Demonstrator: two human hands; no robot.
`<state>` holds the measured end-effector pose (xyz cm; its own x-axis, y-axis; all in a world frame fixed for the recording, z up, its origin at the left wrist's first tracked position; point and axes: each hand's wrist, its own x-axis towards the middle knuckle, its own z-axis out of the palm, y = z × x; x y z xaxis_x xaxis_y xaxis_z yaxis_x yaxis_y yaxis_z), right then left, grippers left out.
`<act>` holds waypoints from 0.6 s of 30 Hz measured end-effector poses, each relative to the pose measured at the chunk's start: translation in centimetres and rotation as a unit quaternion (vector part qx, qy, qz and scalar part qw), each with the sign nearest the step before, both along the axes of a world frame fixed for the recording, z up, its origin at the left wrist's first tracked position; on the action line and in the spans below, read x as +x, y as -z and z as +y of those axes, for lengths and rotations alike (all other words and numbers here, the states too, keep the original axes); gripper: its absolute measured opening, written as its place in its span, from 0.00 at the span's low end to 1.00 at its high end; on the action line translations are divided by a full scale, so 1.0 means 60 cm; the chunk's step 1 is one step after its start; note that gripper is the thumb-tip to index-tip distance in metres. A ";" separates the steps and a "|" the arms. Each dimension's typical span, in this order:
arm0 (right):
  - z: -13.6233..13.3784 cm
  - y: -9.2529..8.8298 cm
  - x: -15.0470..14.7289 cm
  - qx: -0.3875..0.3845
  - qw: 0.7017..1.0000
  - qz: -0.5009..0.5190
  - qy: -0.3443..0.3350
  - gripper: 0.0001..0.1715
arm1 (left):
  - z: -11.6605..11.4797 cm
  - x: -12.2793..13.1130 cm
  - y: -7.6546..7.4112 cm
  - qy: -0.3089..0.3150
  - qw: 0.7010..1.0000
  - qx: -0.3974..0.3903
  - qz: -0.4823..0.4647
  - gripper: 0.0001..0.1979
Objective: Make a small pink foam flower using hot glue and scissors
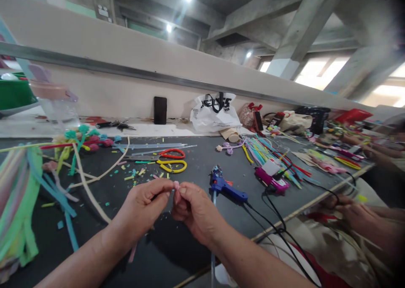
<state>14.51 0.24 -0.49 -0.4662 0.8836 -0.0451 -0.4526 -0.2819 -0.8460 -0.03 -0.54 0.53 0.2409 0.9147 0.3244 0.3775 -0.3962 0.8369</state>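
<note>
Left hand point(144, 204) and right hand point(196, 207) pinch a pink bit point(176, 185) above the table point(199, 163), its shape hard to make out. If either pinch slackens, it could drop among the scraps point(129, 178).

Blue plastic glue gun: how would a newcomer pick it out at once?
Over the dark grey worktop, find the person's bare right hand. Just to its right lies the blue plastic glue gun, a black cord trailing from its handle. Its blue body sets it apart from the magenta plastic tool farther right.
</note>
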 end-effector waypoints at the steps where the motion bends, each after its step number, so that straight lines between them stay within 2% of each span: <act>1: 0.000 0.000 0.000 -0.008 1.000 0.015 -0.006 0.11 | 0.001 -0.001 0.001 0.000 1.000 0.010 0.005 0.11; 4: 0.004 -0.002 0.004 0.002 1.000 0.001 -0.011 0.12 | 0.005 -0.005 0.007 -0.006 0.999 0.036 0.029 0.10; 6: 0.011 -0.004 0.010 0.046 0.996 -0.072 -0.017 0.13 | 0.008 -0.008 0.009 -0.011 0.997 0.047 0.056 0.10; 8: 0.019 -0.007 0.018 0.112 0.976 -0.185 -0.029 0.15 | 0.009 -0.010 0.010 -0.020 0.994 0.055 0.092 0.10; 11: 0.026 -0.015 0.030 0.225 0.919 -0.325 -0.001 0.11 | 0.010 -0.012 0.009 -0.043 0.986 0.071 0.147 0.09; 14: 0.024 -0.023 0.037 0.358 0.850 -0.383 0.058 0.11 | 0.009 -0.011 0.010 -0.051 0.980 0.079 0.178 0.09; 16: 0.022 -0.026 0.039 0.441 0.791 -0.418 0.070 0.10 | 0.009 -0.009 0.011 -0.046 0.980 0.071 0.180 0.10; 18: 0.023 -0.024 0.039 0.490 0.742 -0.452 0.073 0.07 | 0.009 -0.007 0.011 -0.043 0.982 0.058 0.176 0.11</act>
<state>16.87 1.63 0.95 -0.5322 0.7370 0.4165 0.4586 0.6646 -0.5899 -0.43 0.02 -0.15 0.2807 0.8980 0.3388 0.6714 -0.4359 0.5993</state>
